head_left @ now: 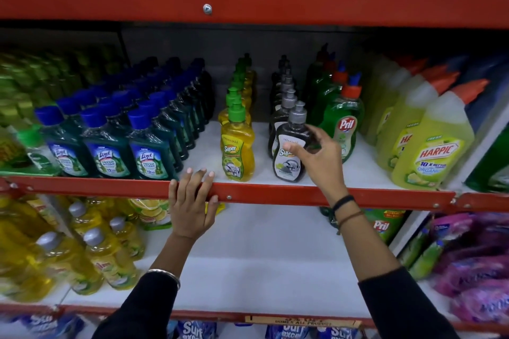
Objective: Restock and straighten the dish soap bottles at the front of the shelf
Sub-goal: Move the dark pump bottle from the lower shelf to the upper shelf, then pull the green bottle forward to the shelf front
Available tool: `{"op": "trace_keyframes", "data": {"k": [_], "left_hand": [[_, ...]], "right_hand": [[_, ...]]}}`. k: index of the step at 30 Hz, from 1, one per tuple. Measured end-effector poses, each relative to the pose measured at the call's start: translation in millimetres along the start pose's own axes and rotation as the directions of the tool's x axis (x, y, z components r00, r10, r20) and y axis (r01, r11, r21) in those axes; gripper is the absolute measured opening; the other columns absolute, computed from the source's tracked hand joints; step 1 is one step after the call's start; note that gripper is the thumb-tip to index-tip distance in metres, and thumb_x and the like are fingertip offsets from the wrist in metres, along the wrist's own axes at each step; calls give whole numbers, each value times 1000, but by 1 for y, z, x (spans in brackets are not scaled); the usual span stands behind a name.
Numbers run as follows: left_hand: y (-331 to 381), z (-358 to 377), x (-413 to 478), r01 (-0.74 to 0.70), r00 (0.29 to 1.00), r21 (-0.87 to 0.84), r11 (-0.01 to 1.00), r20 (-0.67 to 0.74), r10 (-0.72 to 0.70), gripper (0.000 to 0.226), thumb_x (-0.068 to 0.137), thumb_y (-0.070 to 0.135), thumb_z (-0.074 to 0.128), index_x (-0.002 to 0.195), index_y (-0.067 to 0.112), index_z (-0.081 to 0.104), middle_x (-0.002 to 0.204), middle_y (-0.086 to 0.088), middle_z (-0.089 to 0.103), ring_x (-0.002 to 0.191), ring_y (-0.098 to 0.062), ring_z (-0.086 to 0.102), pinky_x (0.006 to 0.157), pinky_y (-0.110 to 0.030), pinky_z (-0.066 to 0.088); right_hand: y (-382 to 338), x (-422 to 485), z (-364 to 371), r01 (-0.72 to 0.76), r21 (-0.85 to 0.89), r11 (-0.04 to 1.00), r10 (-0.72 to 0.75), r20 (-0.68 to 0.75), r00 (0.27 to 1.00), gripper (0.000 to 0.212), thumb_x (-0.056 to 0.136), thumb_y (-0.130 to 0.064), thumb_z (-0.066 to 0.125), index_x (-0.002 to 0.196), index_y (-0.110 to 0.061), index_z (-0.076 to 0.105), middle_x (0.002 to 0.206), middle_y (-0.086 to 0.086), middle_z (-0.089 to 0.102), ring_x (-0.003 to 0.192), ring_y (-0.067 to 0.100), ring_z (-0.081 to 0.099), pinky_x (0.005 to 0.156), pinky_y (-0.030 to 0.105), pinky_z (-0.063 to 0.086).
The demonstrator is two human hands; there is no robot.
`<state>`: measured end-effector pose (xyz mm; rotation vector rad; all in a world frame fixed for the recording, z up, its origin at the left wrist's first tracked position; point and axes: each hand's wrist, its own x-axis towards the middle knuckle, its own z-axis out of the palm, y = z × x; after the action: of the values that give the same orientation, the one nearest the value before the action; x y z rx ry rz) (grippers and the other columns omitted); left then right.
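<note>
A dark grey dish soap bottle [289, 157] with a grey pump cap stands upright at the front of the middle shelf [358, 195], heading a row of the same bottles. My right hand [319, 157] wraps its right side, thumb across the label. To its left a yellow dish soap bottle [237, 151] with a green cap heads its own row. My left hand [192, 201] lies flat over the shelf's red front rail, fingers spread, holding no bottle.
Blue-capped Lizol bottles [106, 151] fill the shelf's left part. Green Pril bottles [343, 124] and yellow Harpic bottles [432, 146] stand on the right. The lower shelf holds yellow bottles [107, 256] at left and purple pouches [473, 264] at right.
</note>
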<state>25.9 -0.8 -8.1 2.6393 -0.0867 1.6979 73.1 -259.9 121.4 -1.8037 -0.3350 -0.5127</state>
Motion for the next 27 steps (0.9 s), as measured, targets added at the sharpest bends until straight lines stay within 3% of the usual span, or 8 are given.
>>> {"op": "trace_keyframes", "data": {"k": [7, 10, 13, 17, 21, 24, 27], "left_hand": [[13, -10, 1, 109, 992, -155, 982, 75, -99, 51, 97, 46, 27, 136, 17, 43, 138, -6, 47, 140, -26, 29, 119, -47, 5], [37, -18, 11, 143, 989, -204, 969, 71, -131, 51, 98, 45, 26, 138, 17, 41, 143, -7, 42, 144, -23, 24, 119, -50, 3], [71, -24, 35, 70, 996, -237, 969, 63, -57, 51, 99, 45, 24, 143, 20, 33, 150, -3, 31, 147, -18, 14, 120, -47, 0], [109, -26, 72, 17, 997, -246, 969, 76, 2, 56, 98, 48, 27, 149, 24, 22, 155, -4, 23, 148, -23, 12, 119, -48, 1], [126, -17, 97, 59, 996, -203, 977, 74, -45, 60, 97, 50, 29, 151, 27, 14, 157, -3, 17, 149, -23, 8, 119, -49, 0], [128, -9, 101, 84, 992, -200, 976, 109, -63, 62, 96, 50, 30, 151, 27, 12, 159, -3, 15, 149, -23, 5, 119, -48, -3], [125, -8, 101, 115, 989, -263, 958, 118, -87, 63, 96, 51, 31, 150, 21, 20, 158, -6, 22, 149, -24, 7, 118, -53, 2]], "right_hand": [[10, 0, 3, -31, 33, 999, 29, 48, 998, 53, 71, -32, 79, 118, -14, 60, 105, 4, 72, 94, 14, 69, 86, 41, 57], [9, -4, -4, -37, 32, 999, 33, 98, 995, 50, 76, -28, 76, 120, -12, 59, 111, 4, 70, 98, 11, 66, 89, 33, 55], [10, -17, -22, -15, 69, 998, 15, 1, 1000, 48, 77, -29, 74, 120, -17, 56, 111, 1, 66, 101, 11, 63, 88, 22, 51], [18, -42, -55, 70, 106, 992, -47, -210, 977, 37, 79, -27, 73, 112, -21, 58, 103, 1, 67, 99, 13, 64, 90, 25, 49], [33, -52, -103, 156, 59, 986, -111, -468, 877, 26, 82, -26, 67, 106, -26, 58, 99, 3, 65, 94, 20, 64, 89, 31, 49], [48, -44, -149, 177, -35, 984, -159, -638, 754, 26, 84, -22, 65, 106, -30, 56, 100, -3, 62, 97, 18, 60, 91, 26, 46], [68, -33, -190, 132, -85, 988, -151, -752, 641, 34, 83, -21, 66, 110, -36, 50, 109, 5, 58, 100, 15, 55, 91, 19, 42]]}}
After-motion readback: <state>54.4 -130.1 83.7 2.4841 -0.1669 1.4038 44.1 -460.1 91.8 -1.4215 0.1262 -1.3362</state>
